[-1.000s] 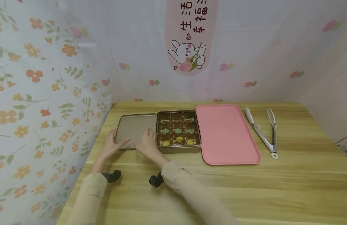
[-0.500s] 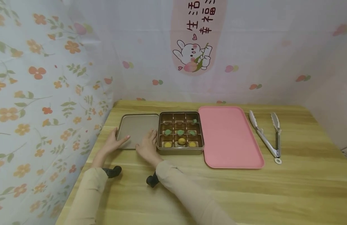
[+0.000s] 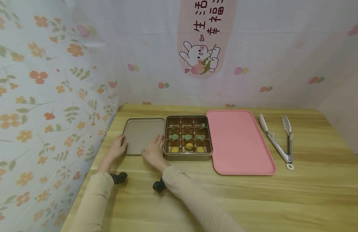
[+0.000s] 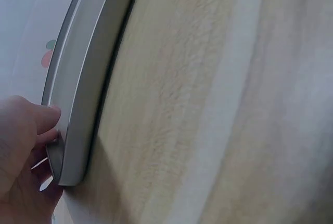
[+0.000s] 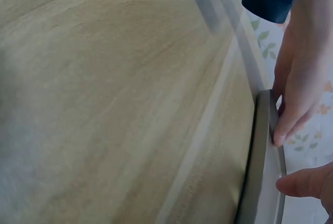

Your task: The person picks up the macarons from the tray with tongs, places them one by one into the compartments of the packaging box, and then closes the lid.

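A shallow metal lid (image 3: 144, 133) with a raised rim lies flat at the left of the table. My left hand (image 3: 118, 148) pinches its left edge near the front corner; in the left wrist view the thumb (image 4: 48, 117) bends over the rim, with fingers outside. My right hand (image 3: 154, 153) holds the front right corner, its fingers curled at the right edge. In the right wrist view its thumb (image 5: 302, 182) meets the rim; its other fingers are hidden there. Close beside these fingers stands an uncovered metal box (image 3: 187, 157) with a brown divided insert, holding small green and yellow pieces.
A pink tray (image 3: 239, 141) lies against the box's right side. Farther right, metal tongs (image 3: 278, 148) lie spread, their ring end nearest me. A patterned cloth (image 3: 132, 48) hangs behind and left of the wooden table (image 3: 254, 199). Dark wrist mounts (image 3: 159, 186) hang under both sleeves.
My left thumb has come in from over the lid to its left edge. My right fingers have lowered and moved to the lid's right edge. Lid and box stay in place; the head view shifts slightly.
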{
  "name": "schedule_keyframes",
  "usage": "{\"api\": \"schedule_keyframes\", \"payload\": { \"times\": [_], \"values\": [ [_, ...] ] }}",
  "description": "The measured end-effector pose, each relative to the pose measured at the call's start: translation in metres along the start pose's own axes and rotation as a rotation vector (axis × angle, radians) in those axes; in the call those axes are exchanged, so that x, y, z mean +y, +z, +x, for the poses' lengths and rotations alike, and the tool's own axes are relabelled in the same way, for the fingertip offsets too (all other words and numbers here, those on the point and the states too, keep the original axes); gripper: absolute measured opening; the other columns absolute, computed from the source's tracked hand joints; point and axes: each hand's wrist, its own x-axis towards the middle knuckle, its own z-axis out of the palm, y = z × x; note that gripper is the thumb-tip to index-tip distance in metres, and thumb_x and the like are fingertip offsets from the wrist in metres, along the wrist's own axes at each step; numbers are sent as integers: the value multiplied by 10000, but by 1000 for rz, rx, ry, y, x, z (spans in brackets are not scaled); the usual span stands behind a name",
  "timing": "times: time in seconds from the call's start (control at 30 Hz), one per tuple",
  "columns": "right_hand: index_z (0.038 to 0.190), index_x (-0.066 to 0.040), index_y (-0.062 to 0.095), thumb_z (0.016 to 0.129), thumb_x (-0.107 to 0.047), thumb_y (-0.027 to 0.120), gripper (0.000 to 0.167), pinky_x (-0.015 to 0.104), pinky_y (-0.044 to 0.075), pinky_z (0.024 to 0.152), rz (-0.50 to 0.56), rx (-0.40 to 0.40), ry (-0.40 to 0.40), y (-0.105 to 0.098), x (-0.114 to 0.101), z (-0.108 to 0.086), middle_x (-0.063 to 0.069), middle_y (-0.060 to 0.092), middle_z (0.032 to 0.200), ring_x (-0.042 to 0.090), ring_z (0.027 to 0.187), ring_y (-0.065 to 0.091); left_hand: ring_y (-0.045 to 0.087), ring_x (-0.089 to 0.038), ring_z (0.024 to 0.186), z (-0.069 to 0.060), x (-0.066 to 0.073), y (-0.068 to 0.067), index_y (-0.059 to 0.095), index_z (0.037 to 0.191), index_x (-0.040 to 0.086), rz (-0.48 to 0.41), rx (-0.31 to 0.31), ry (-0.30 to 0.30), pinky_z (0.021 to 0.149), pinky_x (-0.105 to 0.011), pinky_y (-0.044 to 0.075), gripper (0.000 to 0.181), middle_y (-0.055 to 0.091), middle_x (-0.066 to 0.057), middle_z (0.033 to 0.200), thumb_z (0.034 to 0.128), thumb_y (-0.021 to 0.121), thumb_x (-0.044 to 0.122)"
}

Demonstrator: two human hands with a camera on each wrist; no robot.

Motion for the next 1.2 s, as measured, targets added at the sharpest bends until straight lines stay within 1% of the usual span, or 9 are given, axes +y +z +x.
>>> {"api": "schedule_keyframes", "payload": {
  "times": [0.2, 0.4, 0.47, 0.57, 0.7, 0.83, 1.0, 1.07, 1.2],
  "values": [
    [1440, 59, 66, 841, -220, 609, 856, 499, 259, 1105, -1, -12, -33, 1, 2, -2, 253, 10, 1508, 374, 1399, 32, 117, -545, 1309, 5, -4, -5, 174, 1361, -185, -19, 6, -51, 1081, -621, 152, 545, 109, -399, 1423, 967, 365, 140],
    [1438, 65, 15, 820, -198, 615, 900, 520, 192, 1125, 159, -13, 20, -1, 1, -1, 269, -19, 1504, 405, 1395, 2, 186, -509, 1314, 7, -1, -14, 66, 1404, -137, -99, 45, -138, 1095, -578, 196, 643, 168, -368, 1431, 951, 393, 180],
    [1438, 63, 3, 815, -194, 611, 908, 509, 178, 1133, 208, -5, 46, -1, 2, 1, 266, -11, 1506, 404, 1396, 9, 181, -499, 1321, 8, 3, -17, 9, 1414, -118, -117, 37, -168, 1104, -568, 183, 681, 168, -355, 1439, 947, 387, 202],
    [1442, 49, -16, 825, -201, 596, 904, 498, 159, 1141, 253, -14, 72, -2, 2, 4, 251, -22, 1512, 396, 1399, -3, 186, -489, 1325, 9, 7, -21, -10, 1411, -124, -89, 12, -192, 1111, -551, 180, 700, 176, -351, 1438, 955, 382, 235],
    [1441, 54, -7, 822, -196, 602, 904, 504, 148, 1142, 280, -29, 78, -3, 1, 6, 251, -15, 1512, 401, 1397, 3, 284, -525, 1257, 5, 9, -25, 159, 1368, -181, -3, -13, -191, 1055, -567, 286, 648, 259, -403, 1371, 959, 382, 270],
    [1441, 56, 5, 825, -191, 614, 901, 502, 162, 1139, 296, -27, 104, -4, 1, 6, 249, 7, 1513, 405, 1396, 21, 354, -537, 1192, 2, 7, -23, 334, 1296, -189, 30, -4, -174, 1000, -564, 360, 597, 338, -429, 1296, 948, 405, 290],
    [1446, 45, 38, 818, -189, 632, 895, 515, 160, 1137, 366, -11, 151, -10, -5, 5, 245, 44, 1512, 401, 1398, 38, 361, -508, 1225, 0, 5, -20, 323, 1306, -192, -63, 5, -166, 1018, -540, 364, 580, 358, -399, 1319, 956, 409, 263],
    [1449, 37, 43, 818, -191, 632, 893, 518, 167, 1134, 390, -18, 170, -13, -8, 4, 247, 60, 1509, 396, 1398, 57, 299, -506, 1268, -1, 3, -23, 260, 1333, -192, -138, -10, -178, 1055, -542, 314, 541, 303, -394, 1358, 975, 358, 202],
    [1452, 26, 54, 824, -201, 626, 879, 507, 231, 1116, 415, -28, 204, -18, -14, 2, 252, 100, 1500, 392, 1386, 135, 221, -504, 1302, -6, -4, -31, 184, 1366, -172, -222, -18, -202, 1087, -553, 245, 471, 224, -393, 1393, 985, 236, 100]
  ]
}}
